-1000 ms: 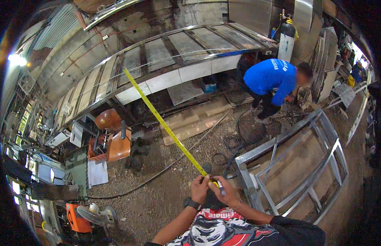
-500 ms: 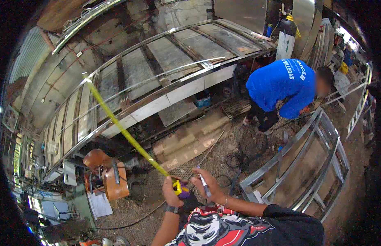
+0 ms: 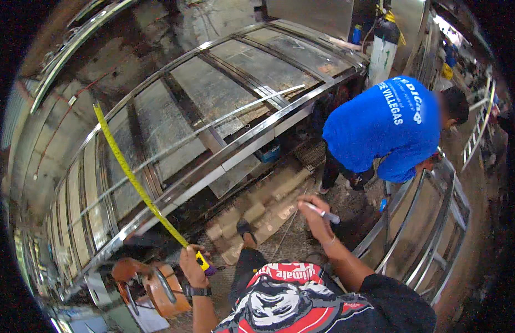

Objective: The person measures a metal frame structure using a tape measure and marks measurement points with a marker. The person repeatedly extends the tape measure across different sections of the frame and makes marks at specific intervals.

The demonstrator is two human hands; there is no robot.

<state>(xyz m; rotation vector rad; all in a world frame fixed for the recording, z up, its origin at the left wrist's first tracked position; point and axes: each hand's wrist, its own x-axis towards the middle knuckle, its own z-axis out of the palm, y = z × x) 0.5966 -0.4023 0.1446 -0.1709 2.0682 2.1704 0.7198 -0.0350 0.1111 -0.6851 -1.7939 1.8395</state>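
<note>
My left hand (image 3: 191, 266) is closed round a yellow and dark purple tape measure (image 3: 203, 262). Its long yellow blade (image 3: 126, 170) runs out up and to the left, over the metal-framed table (image 3: 179, 114), and bends slightly. The blade's free end shows near the table's far edge; whether it touches anything I cannot tell. In my right hand (image 3: 318, 225), held out to the right in front of me, is a white-bodied marker pen (image 3: 327, 215). That hand is apart from the tape and the table.
A thin metal bar (image 3: 235, 114) lies along the table. At right a co-worker in a blue shirt (image 3: 387, 130) bends over a welded metal frame (image 3: 429, 222). A gas cylinder (image 3: 384, 53) stands behind. An orange-brown chair (image 3: 163, 283) is at lower left, planks (image 3: 268, 211) on the floor.
My left hand has moved left with the tape measure, its blade now lying further over the table. The right hand has gone up and right with the marker. My foot has come into view.
</note>
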